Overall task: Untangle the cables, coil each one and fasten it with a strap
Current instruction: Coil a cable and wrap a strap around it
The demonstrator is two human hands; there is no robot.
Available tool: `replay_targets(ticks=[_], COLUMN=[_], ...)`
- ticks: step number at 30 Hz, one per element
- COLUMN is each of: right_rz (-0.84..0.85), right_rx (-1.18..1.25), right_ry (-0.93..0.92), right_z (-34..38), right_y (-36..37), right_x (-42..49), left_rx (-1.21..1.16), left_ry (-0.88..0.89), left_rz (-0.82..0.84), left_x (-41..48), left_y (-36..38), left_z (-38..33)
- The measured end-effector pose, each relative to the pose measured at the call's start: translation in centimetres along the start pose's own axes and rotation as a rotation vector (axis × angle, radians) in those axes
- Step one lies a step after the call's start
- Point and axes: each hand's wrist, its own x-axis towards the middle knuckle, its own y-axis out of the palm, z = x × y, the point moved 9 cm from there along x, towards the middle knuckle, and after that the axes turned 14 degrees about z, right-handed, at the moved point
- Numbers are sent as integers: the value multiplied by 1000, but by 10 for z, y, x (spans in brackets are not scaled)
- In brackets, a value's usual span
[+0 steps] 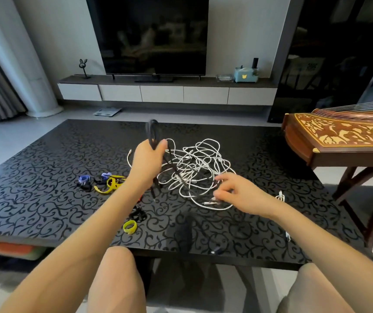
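A tangle of white cables lies on the black patterned table. My left hand is raised above the table and grips a looped black cable, whose tail runs down into the tangle. My right hand reaches into the near right side of the pile, fingers curled among white strands; the blur hides whether it holds one. Yellow, blue and black straps lie in a heap to the left. A yellow strap and a black strap lie nearer to me.
A small coiled white cable rests at the table's right side. A wooden zither on a stand stands right of the table. A TV and low cabinet line the far wall. My knees sit below the near table edge.
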Motion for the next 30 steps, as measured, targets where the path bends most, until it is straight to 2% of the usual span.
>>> replay_targets(ticks=[2,4,7,9,11,12,14,17,19,24,26,27,30], right_rz=[-279,-500,-673,-676,-631,-615,-614,-631,-616,-656,-663,-678,-693], right_rx=[40,158,490,709,944,1051,1181,1155,1116,939,889,902,1020], right_ry=[4,-11,-77,-121,-186,-227,-280,-283,-270,-200,-172,-150,-25], right_z=[0,2,0,3,8,11,16,24,26,24,25,24,14], right_y=[-24,-42,-52,-52,-50,-49,-45,-32,-23,-31,-42,-51,-88], right_x=[2,-1,-2,0,4,6,9,13,15,6,0,-3,-18], left_rx=[98,52,5,25,-34,-130,-472,-1014,-1093,-869,-711,-536,276], left_ry=[42,78,99,137,98,27,-110,-179,-169,-112,-86,-40,182], left_rz=[1,20,126,220,278,317,414,524,528,406,359,320,182], left_x=[-13,-23,-28,-30,-32,-33,-36,-37,-34,-31,-29,-27,-26], left_y=[14,30,53,68,80,88,106,123,121,104,95,86,59], left_z=[-8,-11,-13,-17,-14,-6,1,-12,-17,-6,-2,-2,-8])
